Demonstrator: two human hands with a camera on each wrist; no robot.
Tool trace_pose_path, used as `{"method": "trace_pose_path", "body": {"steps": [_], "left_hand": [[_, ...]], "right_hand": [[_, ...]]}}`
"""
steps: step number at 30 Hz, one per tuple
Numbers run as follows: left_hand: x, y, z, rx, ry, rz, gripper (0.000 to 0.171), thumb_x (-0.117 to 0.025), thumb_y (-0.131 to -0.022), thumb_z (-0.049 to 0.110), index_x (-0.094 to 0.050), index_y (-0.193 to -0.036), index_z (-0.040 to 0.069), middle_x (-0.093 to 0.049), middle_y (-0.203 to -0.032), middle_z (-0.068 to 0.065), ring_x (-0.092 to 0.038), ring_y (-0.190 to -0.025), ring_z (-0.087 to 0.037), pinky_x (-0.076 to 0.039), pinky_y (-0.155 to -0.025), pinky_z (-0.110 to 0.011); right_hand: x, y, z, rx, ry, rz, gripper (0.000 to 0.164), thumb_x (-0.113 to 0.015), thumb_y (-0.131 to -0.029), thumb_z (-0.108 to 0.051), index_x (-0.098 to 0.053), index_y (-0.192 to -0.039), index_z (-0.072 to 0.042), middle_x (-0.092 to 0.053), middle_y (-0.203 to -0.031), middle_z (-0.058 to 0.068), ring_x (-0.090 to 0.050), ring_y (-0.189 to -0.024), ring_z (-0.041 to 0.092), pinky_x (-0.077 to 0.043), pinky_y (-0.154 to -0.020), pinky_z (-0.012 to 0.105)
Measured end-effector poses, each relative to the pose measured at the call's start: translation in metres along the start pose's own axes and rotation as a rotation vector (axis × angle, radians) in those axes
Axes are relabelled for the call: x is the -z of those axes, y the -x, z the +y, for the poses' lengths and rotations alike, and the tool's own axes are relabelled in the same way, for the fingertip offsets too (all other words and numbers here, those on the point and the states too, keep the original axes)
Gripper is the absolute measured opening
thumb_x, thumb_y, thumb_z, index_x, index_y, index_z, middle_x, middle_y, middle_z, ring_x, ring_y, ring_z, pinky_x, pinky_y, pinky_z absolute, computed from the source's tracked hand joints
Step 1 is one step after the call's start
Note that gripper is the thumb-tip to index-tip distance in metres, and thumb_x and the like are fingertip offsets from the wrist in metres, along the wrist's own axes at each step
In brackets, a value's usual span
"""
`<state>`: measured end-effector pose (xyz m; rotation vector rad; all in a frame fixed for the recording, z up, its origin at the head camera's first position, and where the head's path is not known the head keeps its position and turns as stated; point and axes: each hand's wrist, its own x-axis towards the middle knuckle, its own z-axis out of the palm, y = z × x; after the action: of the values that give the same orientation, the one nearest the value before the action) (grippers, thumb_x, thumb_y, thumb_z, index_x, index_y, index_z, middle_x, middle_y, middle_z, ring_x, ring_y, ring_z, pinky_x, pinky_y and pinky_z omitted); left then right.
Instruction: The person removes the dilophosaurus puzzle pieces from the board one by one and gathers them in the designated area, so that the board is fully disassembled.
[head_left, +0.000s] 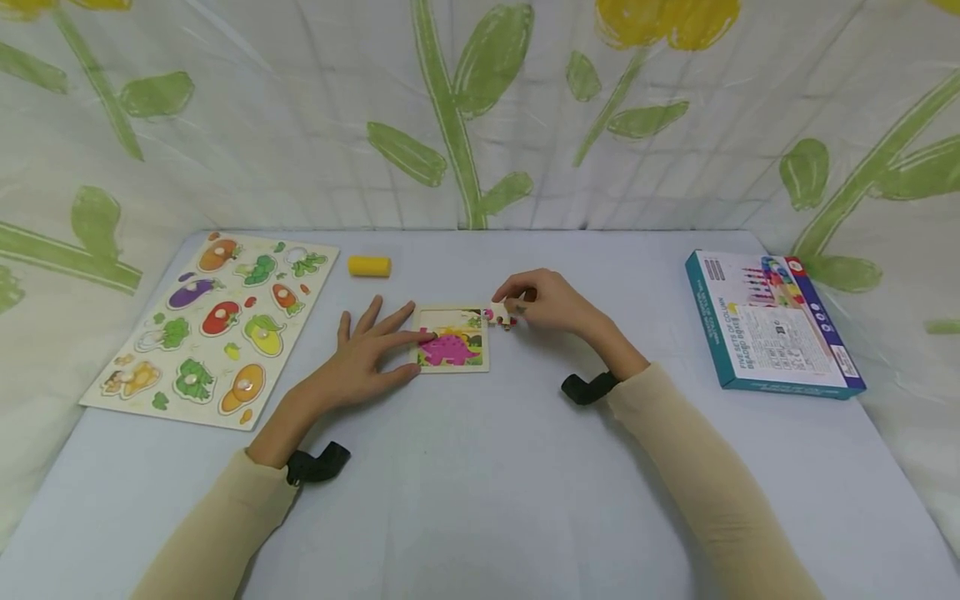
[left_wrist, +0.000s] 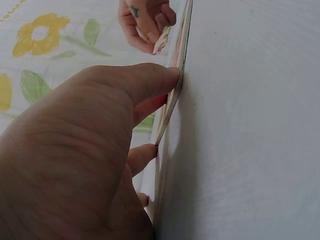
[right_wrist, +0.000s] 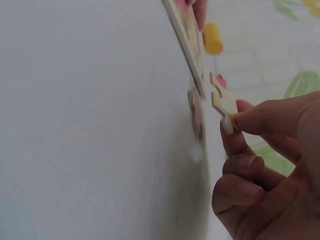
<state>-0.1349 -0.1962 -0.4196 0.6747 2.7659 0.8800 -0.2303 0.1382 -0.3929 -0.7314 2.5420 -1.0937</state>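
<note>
"What lies closest to you?"

"My left grip (head_left: 363, 358), its fingers spread, index fingertip at the pink dinosaur (head_left: 452, 352) and thumb by the near left corner of the tray (head_left: 465, 372)."

"How would the tray handle?"

"Light, I'd judge: a thin, stiff board that could slide on the table (head_left: 450, 500), so a resting finger should steady it. To lift it, I'd use the rim; pushing on the middle may shift what is laid there."

"And your right grip (head_left: 551, 302)?"

"Thumb and index finger pinch a piece (right_wrist: 226, 100); the other fingers curl below. I have it raised off the table, near the tray's right side and apart from it."

"Heavy?"

"Hardly. It looks like wood, with pale cut edges, so I don't expect it to bend. I hold it by one end, which leaves the notched side bare. The broad faces are the place to pinch; the slim knobs could chip if forced. The printed side may be slick, so firm, not hard."

"Anything beneath?"

"A loose piece (right_wrist: 196, 114) on the table just beside the tray, too blurred to read. I'd pick that up by its edges."

"Farther off?"

"A yellow cylinder (head_left: 369, 267), on its side."
</note>
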Motion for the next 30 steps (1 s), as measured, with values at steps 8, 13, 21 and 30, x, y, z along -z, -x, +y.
{"method": "trace_pose_path", "body": {"steps": [8, 13, 21, 30], "left_hand": [[-0.001, -0.001, -0.001, 0.011, -0.014, -0.008, 0.051, -0.071, -0.099, 0.039, -0.064, -0.147, 0.026, -0.024, -0.179, -0.006, 0.007, -0.167, -0.046, 0.015, -0.121, -0.079], [0.0, -0.001, -0.001, 0.016, -0.011, -0.011, 0.051, -0.071, -0.098, 0.039, -0.064, -0.147, 0.025, -0.025, -0.178, -0.006, 0.006, -0.167, -0.046, 0.015, -0.122, -0.079], [0.0, 0.0, 0.0, 0.003, -0.014, -0.006, 0.05, -0.071, -0.099, 0.038, -0.065, -0.147, 0.025, -0.025, -0.178, -0.008, 0.006, -0.166, -0.048, 0.014, -0.121, -0.08], [-0.001, -0.001, -0.001, 0.001, -0.009, -0.002, 0.049, -0.069, -0.1, 0.038, -0.064, -0.147, 0.027, -0.025, -0.178, -0.008, 0.005, -0.166, -0.048, 0.014, -0.12, -0.081]], "right_hand": [[0.015, 0.019, 0.023, -0.06, 0.029, -0.005, 0.025, -0.061, -0.103, -0.008, -0.08, -0.116, -0.016, -0.078, -0.119, 0.005, -0.061, -0.092, 0.021, -0.05, -0.081, 0.032], [0.022, 0.027, 0.031, -0.084, 0.038, 0.005, 0.024, -0.061, -0.104, -0.009, -0.08, -0.115, -0.017, -0.078, -0.118, 0.005, -0.062, -0.096, 0.022, -0.051, -0.085, 0.034], [0.027, 0.033, 0.04, -0.106, 0.011, 0.013, 0.022, -0.063, -0.104, -0.011, -0.08, -0.115, -0.016, -0.078, -0.117, 0.006, -0.063, -0.097, 0.021, -0.052, -0.085, 0.032], [0.026, 0.032, 0.04, -0.085, 0.032, 0.023, 0.019, -0.064, -0.105, -0.014, -0.08, -0.114, -0.016, -0.078, -0.116, 0.006, -0.062, -0.094, 0.02, -0.051, -0.084, 0.033]]}}
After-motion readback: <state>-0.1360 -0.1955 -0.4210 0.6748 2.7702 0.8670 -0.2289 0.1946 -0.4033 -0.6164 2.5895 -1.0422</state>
